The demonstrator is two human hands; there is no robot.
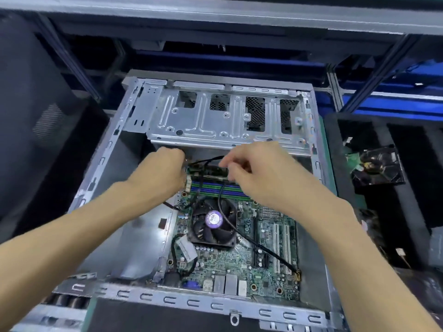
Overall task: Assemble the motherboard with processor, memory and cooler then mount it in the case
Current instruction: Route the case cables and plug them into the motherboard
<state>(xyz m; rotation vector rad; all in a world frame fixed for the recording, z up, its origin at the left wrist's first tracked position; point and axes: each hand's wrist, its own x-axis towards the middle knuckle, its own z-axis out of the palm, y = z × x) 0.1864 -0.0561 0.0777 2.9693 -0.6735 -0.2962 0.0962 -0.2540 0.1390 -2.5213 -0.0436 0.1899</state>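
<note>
The green motherboard (268, 267) lies inside the open grey case (112, 149). A black cooler fan (214, 221) with a purple label sits on it, below the blue and green memory slots (215, 188). A memory stick (213, 170) sits at the far slot. My left hand (163, 171) has its fingers curled at the stick's left end. My right hand (263, 173) pinches near the stick's right end, where a black cable (244, 233) passes. What each fingertip touches is hidden.
A silver drive cage (225, 116) spans the case's far side, just beyond my hands. Another black fan with a small board (376, 166) lies on the dark surface to the right. A dark case panel (43, 121) stands at the left.
</note>
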